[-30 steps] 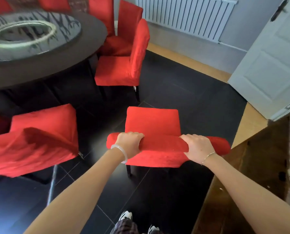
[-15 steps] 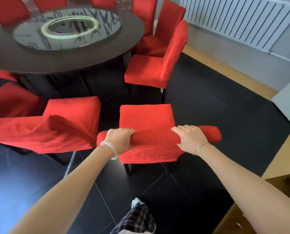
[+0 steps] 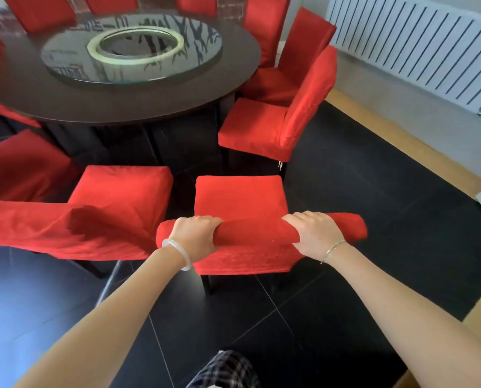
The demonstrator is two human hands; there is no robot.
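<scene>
A chair in a red cloth cover point(image 3: 239, 197) stands in front of me with its seat pointing toward the round table. My left hand point(image 3: 195, 238) grips the left part of the chair's padded top rail. My right hand point(image 3: 314, 236) grips the rail's right part, fingers curled over the top. The chair's dark legs stand on the black tile floor.
A dark round table point(image 3: 121, 88) with a glass turntable point(image 3: 132, 49) lies ahead. Several more red chairs ring it: one close on the left point(image 3: 116, 197), one ahead on the right point(image 3: 284, 119). A white radiator point(image 3: 418, 43) lines the right wall.
The chair and I have moved toward the table, which now fills more of the view. The door and the wooden furniture on the right have dropped out of sight. Both hands kept their grip.
</scene>
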